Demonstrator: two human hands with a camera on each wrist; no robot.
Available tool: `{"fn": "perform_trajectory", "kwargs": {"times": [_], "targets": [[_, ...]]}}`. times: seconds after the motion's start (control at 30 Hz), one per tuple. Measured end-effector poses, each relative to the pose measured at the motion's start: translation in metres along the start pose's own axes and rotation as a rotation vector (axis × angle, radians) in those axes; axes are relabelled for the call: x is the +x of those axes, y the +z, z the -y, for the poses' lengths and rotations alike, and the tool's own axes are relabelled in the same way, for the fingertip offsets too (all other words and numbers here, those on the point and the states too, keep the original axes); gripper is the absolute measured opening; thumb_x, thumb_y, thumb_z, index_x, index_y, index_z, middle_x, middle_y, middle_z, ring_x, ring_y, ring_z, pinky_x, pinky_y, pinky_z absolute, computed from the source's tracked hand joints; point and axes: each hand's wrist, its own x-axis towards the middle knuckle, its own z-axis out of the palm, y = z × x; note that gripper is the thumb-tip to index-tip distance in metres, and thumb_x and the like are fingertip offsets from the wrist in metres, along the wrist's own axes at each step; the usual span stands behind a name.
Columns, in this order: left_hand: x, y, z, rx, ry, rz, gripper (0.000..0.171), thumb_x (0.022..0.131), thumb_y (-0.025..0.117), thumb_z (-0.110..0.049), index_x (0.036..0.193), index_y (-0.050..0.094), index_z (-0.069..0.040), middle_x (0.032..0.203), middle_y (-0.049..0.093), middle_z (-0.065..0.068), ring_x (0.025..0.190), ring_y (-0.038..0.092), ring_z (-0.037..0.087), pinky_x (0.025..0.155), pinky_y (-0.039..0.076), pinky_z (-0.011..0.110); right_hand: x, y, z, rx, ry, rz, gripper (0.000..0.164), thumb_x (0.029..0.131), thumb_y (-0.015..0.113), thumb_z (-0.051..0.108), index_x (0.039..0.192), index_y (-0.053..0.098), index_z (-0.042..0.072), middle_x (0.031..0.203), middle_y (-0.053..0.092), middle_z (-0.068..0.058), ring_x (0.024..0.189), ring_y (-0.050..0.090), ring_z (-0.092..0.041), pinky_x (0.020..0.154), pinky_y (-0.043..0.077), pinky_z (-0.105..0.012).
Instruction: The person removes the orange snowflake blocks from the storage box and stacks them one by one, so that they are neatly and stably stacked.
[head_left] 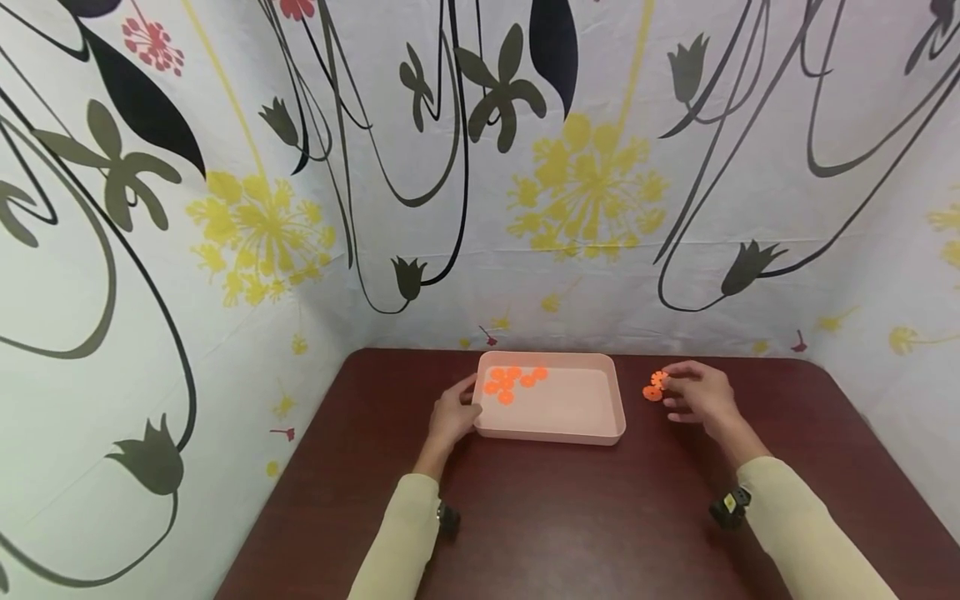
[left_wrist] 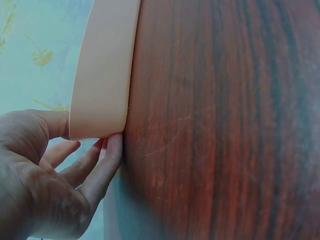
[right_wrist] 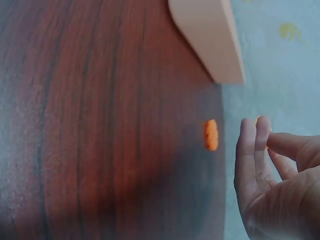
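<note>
A shallow peach tray [head_left: 573,408] rests on the table with several flat, round orange pieces [head_left: 507,398] in its left half. At the tray's left end, my left hand [head_left: 452,415] grips the wall; the left wrist view has the thumb over the rim and fingers against the outside. To the right of the tray, my right hand [head_left: 699,395] pinches a notched orange disc [head_left: 658,379] between thumb and fingertips. Fingers hide most of that disc in the right wrist view. A second orange disc [right_wrist: 212,135] lies on the table just beside this hand.
The dark red-brown wooden table [head_left: 585,525] extends toward me. White fabric [head_left: 465,233] printed with flowers and stems stands around its back and sides. A dark device [head_left: 731,507] is strapped on the right wrist, another [head_left: 448,520] on the left.
</note>
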Motion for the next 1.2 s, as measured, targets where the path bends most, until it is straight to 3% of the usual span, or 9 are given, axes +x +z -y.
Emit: {"fn": "perform_trajectory", "kwargs": {"times": [0.27,0.67,1.2], "targets": [[0.000,0.000,0.001,-0.002,0.004,-0.001,0.071,0.086,0.065,-0.003,0.151,0.060,-0.032,0.132,0.075,0.013,0.090,0.073,0.020,0.062,0.056,0.027,0.008,0.001,-0.014,0.013,0.080,-0.056,0.038,0.104,0.066,0.022,0.136,0.061,0.003,0.092,0.075,0.008,0.074,0.075,-0.010,0.070,0.065,-0.041],[0.000,0.002,-0.003,-0.005,-0.015,-0.004,0.071,0.086,0.065,-0.002,0.151,0.061,-0.031,0.130,0.074,0.013,0.096,0.074,0.022,0.066,0.062,0.031,0.015,0.000,-0.025,0.051,0.126,-0.040,0.027,0.102,0.069,0.023,0.120,0.069,0.004,0.085,0.075,0.012,0.072,0.074,-0.008,0.068,0.063,-0.034],[0.001,0.002,0.000,0.014,-0.010,-0.018,0.070,0.086,0.065,-0.004,0.150,0.061,-0.032,0.125,0.076,0.012,0.090,0.074,0.021,0.064,0.061,0.031,0.024,0.013,-0.022,-0.028,0.124,-0.085,0.033,0.100,0.071,0.027,0.123,0.073,0.004,0.083,0.074,0.013,0.068,0.073,-0.005,0.063,0.058,-0.030]]}}
